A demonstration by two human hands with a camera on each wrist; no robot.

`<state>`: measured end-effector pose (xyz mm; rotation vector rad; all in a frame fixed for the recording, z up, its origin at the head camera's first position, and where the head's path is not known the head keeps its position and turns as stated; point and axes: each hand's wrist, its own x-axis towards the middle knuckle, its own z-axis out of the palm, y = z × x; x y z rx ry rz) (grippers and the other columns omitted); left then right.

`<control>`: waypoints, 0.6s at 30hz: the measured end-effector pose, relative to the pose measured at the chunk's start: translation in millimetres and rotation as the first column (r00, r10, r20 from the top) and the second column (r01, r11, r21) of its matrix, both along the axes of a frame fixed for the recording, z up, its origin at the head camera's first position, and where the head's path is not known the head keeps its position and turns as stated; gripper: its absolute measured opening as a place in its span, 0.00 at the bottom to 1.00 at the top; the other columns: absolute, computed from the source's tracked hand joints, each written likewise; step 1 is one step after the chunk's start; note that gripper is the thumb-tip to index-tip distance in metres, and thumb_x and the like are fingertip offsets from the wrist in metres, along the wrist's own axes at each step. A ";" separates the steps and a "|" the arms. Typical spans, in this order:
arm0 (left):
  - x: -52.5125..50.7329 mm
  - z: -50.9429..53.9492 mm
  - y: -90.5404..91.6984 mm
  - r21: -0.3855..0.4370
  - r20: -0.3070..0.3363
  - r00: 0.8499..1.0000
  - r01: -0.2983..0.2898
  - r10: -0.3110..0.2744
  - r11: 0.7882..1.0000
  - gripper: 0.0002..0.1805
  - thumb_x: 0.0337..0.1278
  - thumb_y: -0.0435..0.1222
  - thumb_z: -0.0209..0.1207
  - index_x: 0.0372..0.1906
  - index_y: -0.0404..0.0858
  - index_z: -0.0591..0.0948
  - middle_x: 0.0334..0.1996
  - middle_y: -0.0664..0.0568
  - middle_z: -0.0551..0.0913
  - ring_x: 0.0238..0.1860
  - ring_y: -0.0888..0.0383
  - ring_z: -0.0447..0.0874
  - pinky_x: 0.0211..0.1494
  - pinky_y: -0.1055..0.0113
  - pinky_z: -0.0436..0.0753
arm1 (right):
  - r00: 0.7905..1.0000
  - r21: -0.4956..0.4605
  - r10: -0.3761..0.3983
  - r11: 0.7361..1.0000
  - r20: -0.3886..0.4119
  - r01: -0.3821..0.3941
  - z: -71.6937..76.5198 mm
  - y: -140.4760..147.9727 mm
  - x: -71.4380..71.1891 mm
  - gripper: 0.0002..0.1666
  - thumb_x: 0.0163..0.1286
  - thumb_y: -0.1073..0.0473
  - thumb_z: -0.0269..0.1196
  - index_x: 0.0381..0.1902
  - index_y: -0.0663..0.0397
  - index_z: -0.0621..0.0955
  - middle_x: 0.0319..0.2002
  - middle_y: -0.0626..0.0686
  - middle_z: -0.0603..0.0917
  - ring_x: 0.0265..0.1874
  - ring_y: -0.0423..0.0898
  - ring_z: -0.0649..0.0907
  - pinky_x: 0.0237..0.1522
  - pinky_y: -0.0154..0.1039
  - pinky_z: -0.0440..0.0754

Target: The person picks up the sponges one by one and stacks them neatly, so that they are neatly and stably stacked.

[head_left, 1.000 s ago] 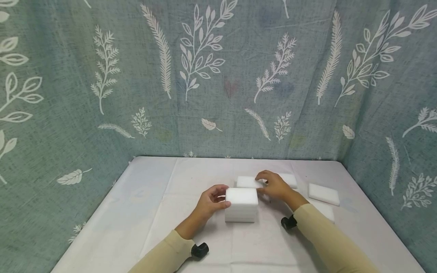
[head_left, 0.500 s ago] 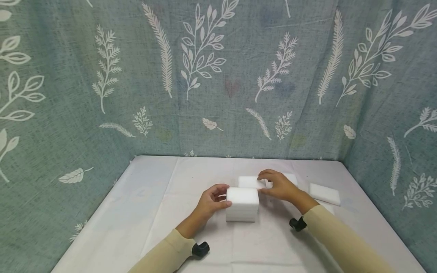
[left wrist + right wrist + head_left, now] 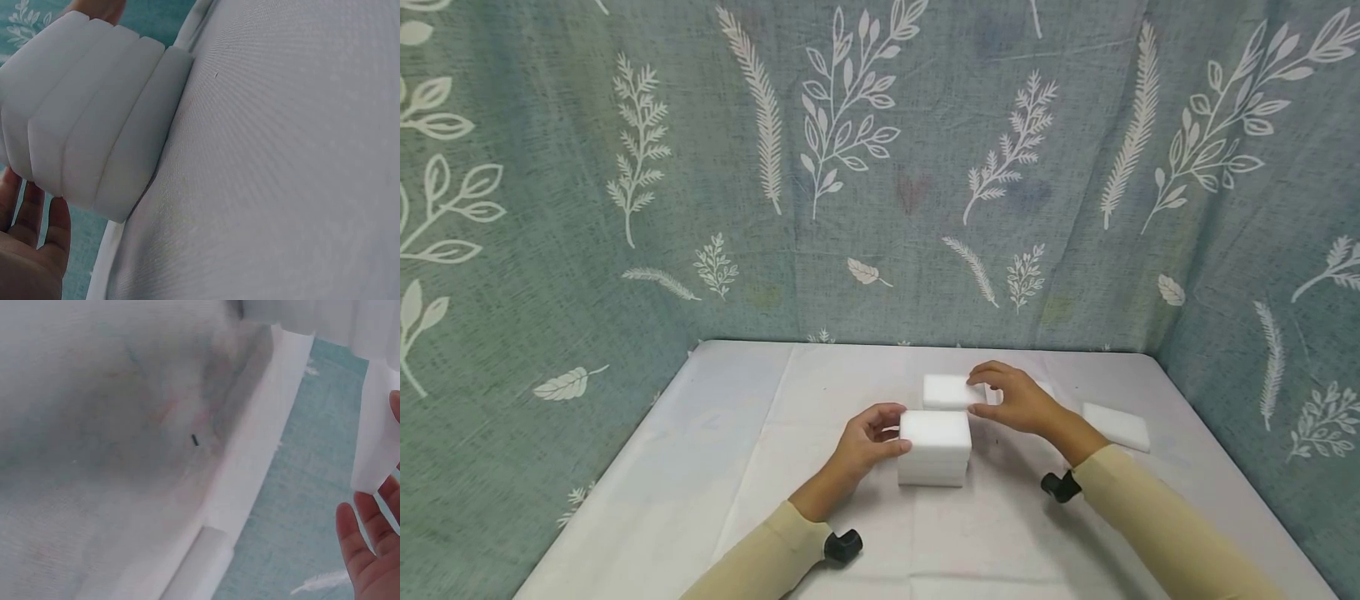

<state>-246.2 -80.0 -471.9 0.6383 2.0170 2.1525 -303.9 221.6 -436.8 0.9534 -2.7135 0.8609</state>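
A stack of several white sponge blocks [image 3: 934,450] stands on the white-covered table in the head view. Its layers show edge-on as a sponge stack [image 3: 94,112] in the left wrist view. My left hand [image 3: 865,442] holds the stack's left side, thumb at the front and fingers at the back. Just behind the stack, my right hand [image 3: 1018,400] grips another white sponge block [image 3: 951,390] by its right end. The right wrist view has this held sponge [image 3: 374,434] off the table, beside the stack's upper layers. Its far side is hidden.
One loose white sponge [image 3: 1116,427] lies at the right of the table [image 3: 790,500]. Another loose sponge [image 3: 199,565] shows in the right wrist view, mostly hidden by my right hand in the head view. A patterned green curtain [image 3: 880,208] encloses the back and sides.
My right hand has lifted the sponge behind the stack and shifted slightly right. My left hand has stayed on the stack.
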 end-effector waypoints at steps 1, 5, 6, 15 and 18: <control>0.0 0.0 0.0 -0.004 -0.004 1.000 -0.001 0.001 1.000 0.30 0.48 0.26 0.70 0.59 0.25 0.73 0.53 0.38 0.78 0.57 0.42 0.75 0.62 0.46 0.72 | 1.000 -0.012 -0.002 1.000 0.008 0.003 0.9 -0.5 0.2 0.25 0.62 0.49 0.71 0.54 0.51 0.81 0.58 0.54 0.77 0.53 0.50 0.78 0.48 0.53 0.81; -0.2 -0.3 0.3 -0.006 -0.004 1.000 -0.001 0.001 1.000 0.31 0.48 0.26 0.70 0.59 0.25 0.73 0.53 0.38 0.78 0.56 0.43 0.75 0.62 0.46 0.72 | 1.000 -0.034 -0.017 0.999 0.024 0.018 2.6 -2.4 1.5 0.25 0.61 0.48 0.71 0.54 0.50 0.81 0.58 0.51 0.76 0.52 0.50 0.79 0.48 0.53 0.81; -0.3 -0.4 0.4 -0.006 -0.005 1.000 0.000 0.000 1.000 0.31 0.48 0.26 0.70 0.59 0.25 0.73 0.53 0.38 0.78 0.56 0.43 0.75 0.63 0.45 0.71 | 0.999 -0.038 -0.023 0.999 0.026 0.024 2.8 -2.8 2.0 0.25 0.61 0.47 0.71 0.54 0.50 0.81 0.58 0.51 0.77 0.52 0.50 0.79 0.48 0.53 0.81; -0.1 -0.1 -0.2 -0.015 0.012 1.000 0.005 -0.005 1.000 0.32 0.48 0.27 0.70 0.61 0.26 0.72 0.54 0.39 0.78 0.57 0.44 0.75 0.63 0.48 0.72 | 0.999 -0.097 -0.036 0.995 -0.014 0.035 7.7 -3.2 8.4 0.25 0.60 0.49 0.72 0.54 0.48 0.81 0.57 0.47 0.77 0.52 0.48 0.79 0.49 0.48 0.81; -0.1 -0.6 0.0 -0.012 0.012 1.000 0.003 -0.003 1.000 0.33 0.49 0.28 0.70 0.61 0.25 0.71 0.54 0.39 0.78 0.57 0.43 0.75 0.63 0.45 0.70 | 0.999 -0.111 -0.037 0.993 -0.017 0.034 9.0 -3.3 10.7 0.25 0.60 0.50 0.72 0.54 0.48 0.81 0.57 0.47 0.77 0.51 0.47 0.79 0.49 0.47 0.80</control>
